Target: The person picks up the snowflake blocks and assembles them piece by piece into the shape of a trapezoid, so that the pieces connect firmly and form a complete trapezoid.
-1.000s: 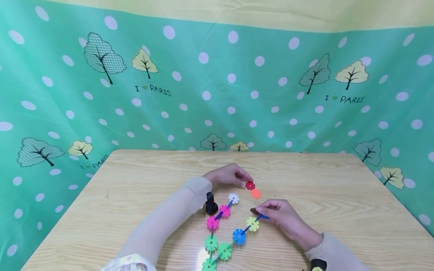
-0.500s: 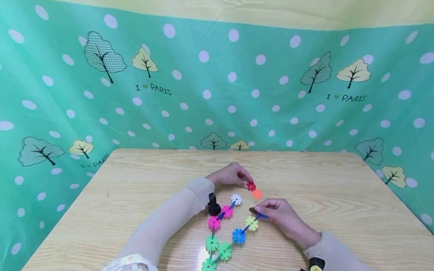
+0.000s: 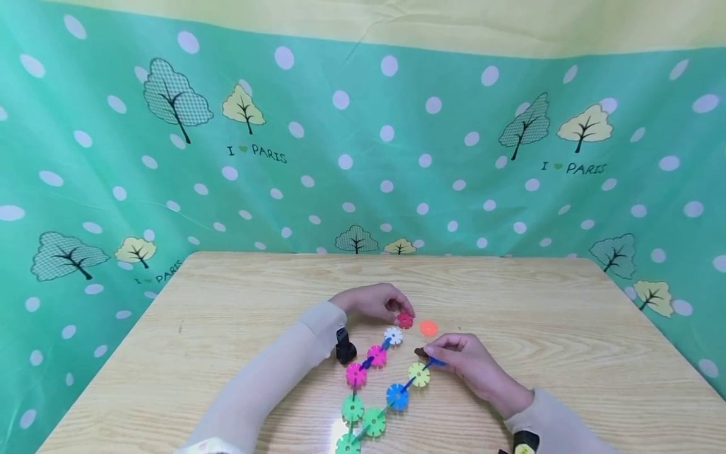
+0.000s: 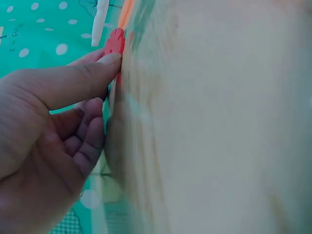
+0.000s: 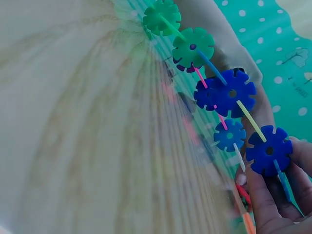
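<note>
My left hand (image 3: 377, 301) pinches a red notched plastic disc (image 3: 405, 321) between thumb and fingertips, right beside the white disc (image 3: 393, 336). That white disc ends the left arm of a V-shaped chain of interlocked discs, with pink discs (image 3: 377, 355) and green discs (image 3: 353, 408) below it. On the chain's right arm are a blue disc (image 3: 397, 397) and a yellow disc (image 3: 419, 374). My right hand (image 3: 473, 362) grips this arm's far end, where a brown disc (image 3: 420, 352) sticks out past the fingertips. In the right wrist view its fingers are at a dark blue disc (image 5: 269, 151).
A loose orange disc (image 3: 428, 328) lies flat on the wooden table (image 3: 255, 296), between the two hands. A green dotted cloth (image 3: 317, 151) hangs behind the table. Both wrists carry black camera mounts, the left one (image 3: 344, 347) close to the pink discs.
My left hand has carried the red disc left and nearer, away from the orange disc and toward the white one. My right hand stays almost in place at the chain's end.
</note>
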The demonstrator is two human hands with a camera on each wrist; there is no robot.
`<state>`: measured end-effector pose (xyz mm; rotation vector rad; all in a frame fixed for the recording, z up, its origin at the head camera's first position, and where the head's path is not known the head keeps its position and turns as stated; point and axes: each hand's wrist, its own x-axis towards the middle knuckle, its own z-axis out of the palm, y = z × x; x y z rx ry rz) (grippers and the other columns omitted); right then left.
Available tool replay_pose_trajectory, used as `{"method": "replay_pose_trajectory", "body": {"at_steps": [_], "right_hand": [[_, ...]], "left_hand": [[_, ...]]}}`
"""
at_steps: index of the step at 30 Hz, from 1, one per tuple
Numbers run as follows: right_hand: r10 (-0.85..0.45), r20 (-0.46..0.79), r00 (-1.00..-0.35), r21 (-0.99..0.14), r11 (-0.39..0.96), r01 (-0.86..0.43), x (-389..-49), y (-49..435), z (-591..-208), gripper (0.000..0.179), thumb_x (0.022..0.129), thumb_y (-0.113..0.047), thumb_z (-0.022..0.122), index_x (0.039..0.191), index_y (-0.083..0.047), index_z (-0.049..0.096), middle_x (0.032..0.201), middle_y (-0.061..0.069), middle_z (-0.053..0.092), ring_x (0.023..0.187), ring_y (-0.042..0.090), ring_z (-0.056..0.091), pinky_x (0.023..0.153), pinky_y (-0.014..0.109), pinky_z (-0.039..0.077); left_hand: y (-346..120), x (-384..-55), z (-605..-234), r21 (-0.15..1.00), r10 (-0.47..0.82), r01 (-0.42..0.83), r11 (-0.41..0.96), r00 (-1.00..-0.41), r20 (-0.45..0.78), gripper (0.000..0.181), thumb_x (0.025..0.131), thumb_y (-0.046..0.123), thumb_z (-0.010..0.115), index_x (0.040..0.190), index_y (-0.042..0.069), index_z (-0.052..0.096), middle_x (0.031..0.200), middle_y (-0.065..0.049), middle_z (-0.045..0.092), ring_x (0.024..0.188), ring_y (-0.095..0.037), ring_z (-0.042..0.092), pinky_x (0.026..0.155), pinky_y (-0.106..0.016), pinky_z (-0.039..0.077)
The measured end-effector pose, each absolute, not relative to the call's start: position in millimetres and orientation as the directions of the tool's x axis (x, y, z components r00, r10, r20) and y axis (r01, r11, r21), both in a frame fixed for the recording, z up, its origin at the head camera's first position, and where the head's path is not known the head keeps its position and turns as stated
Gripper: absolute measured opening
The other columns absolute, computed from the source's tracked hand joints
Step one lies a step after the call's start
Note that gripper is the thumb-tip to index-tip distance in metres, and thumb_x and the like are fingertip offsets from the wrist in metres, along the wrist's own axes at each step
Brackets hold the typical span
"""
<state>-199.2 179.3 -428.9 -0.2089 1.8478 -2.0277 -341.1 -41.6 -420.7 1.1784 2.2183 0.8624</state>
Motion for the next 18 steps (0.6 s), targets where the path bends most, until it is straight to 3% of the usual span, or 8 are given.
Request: {"method": "replay_pose_trajectory", "body": {"at_steps": [4,9,14,18], "right_hand": [[-0.370,-0.156,-0.916,-0.982,-0.043,0.185,-200.9,177.6,-429.6,0.006,0.088,-0.011,0.066,0.091,-0.010,0.070,0.097,0.003,0.069,0.090,0.015,0.066,0.083,0.029,0.054],[-0.372,-0.155,-0.915,-0.982,-0.047,0.185,-201.8,177.8,-428.3,0.005,0.088,-0.011,0.065,0.090,-0.011,0.070,0.097,0.001,0.068,0.090,0.014,0.066,0.084,0.029,0.054],[-0.377,-0.136,-0.916,-0.983,-0.062,0.172,-200.9,177.6,-424.8,0.005,0.088,-0.010,0.065,0.089,-0.012,0.070,0.096,0.001,0.068,0.091,0.013,0.066,0.084,0.030,0.054],[-0.374,-0.130,-0.918,-0.985,-0.062,0.164,-201.2,175.9,-422.1,0.005,0.088,-0.010,0.065,0.090,-0.011,0.069,0.096,0.001,0.068,0.091,0.013,0.066,0.086,0.031,0.053]], "left_hand": [[-49.2,-336.7,-421.3,0.744,0.829,0.508,0.434,-0.548,-0.109,0.024,0.081,-0.003,0.068,0.101,0.010,0.068,0.088,0.004,0.065,0.078,-0.008,0.057,0.074,-0.020,0.051],[-57.3,-323.3,-418.2,0.803,0.765,0.414,0.429,-0.639,-0.079,0.013,0.081,-0.001,0.069,0.093,0.005,0.069,0.083,0.000,0.067,0.074,-0.010,0.059,0.071,-0.021,0.052],[-67.8,-309.5,-417.3,0.849,0.678,0.317,0.422,-0.733,-0.063,0.008,0.084,0.005,0.069,0.092,0.005,0.069,0.081,-0.001,0.066,0.069,-0.013,0.057,0.063,-0.022,0.049],[-76.6,-300.9,-414.4,0.881,0.613,0.255,0.399,-0.789,-0.049,0.009,0.084,0.005,0.068,0.093,0.005,0.068,0.085,-0.001,0.066,0.072,-0.014,0.056,0.064,-0.024,0.049]]}}
